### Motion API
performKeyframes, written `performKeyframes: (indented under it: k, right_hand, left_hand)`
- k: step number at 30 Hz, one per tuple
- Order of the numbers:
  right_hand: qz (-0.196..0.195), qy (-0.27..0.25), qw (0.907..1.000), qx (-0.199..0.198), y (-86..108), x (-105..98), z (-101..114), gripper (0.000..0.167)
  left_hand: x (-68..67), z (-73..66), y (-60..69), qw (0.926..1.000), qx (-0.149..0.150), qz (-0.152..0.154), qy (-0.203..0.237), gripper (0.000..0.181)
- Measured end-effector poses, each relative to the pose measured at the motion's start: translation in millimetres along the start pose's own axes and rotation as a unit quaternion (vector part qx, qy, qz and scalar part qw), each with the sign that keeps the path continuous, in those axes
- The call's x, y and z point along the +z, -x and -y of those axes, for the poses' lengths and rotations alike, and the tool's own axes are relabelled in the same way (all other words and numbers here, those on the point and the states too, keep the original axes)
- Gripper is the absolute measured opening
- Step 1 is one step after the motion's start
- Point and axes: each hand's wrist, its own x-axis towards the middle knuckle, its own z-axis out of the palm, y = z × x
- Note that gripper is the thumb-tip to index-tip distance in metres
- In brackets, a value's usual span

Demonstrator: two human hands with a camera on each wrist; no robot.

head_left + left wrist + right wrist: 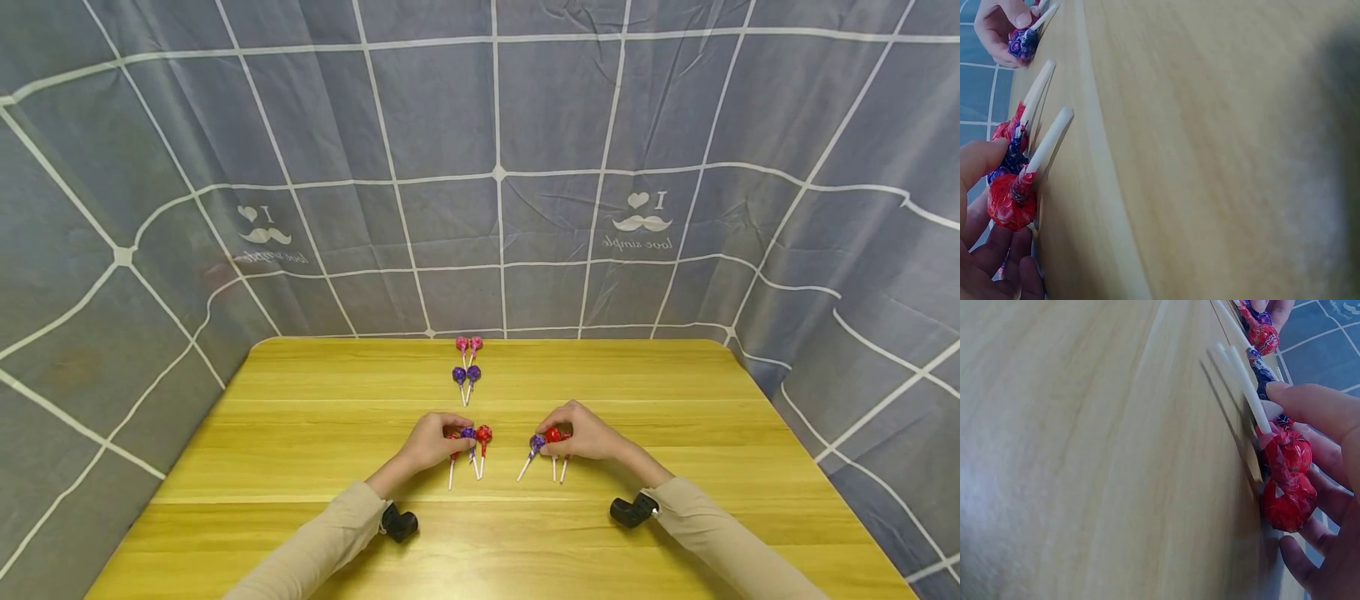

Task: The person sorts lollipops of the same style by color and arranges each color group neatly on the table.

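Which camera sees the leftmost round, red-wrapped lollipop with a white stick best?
The left wrist view: the lollipop is close, its ball and stick plain to see. The head view shows it small, its ball partly hidden by the left hand. I can't pick it out in the right wrist view.

A bare lane of table [510, 533] runs between the red lollipop [484, 433] beside the left hand [431, 440] and the purple lollipop [537, 443] at the right hand [588, 435]. Farther back, four lollipops [473, 373] stand in the way; right of them lies open wood up to the curtain [555, 108]. Gaps within each bunch seem tight, though the hands partly hide them.
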Motion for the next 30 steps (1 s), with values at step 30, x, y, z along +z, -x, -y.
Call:
performKeyframes:
  k: [30]
  right_hand:
    - [-0.067,-0.070,0.9935,0.060,-3.7,4.1,-4.1,0.030]
  left_hand:
    - [-7.9,-0.1,-3.1,0.9976,-0.032,-0.020,0.058,0.030]
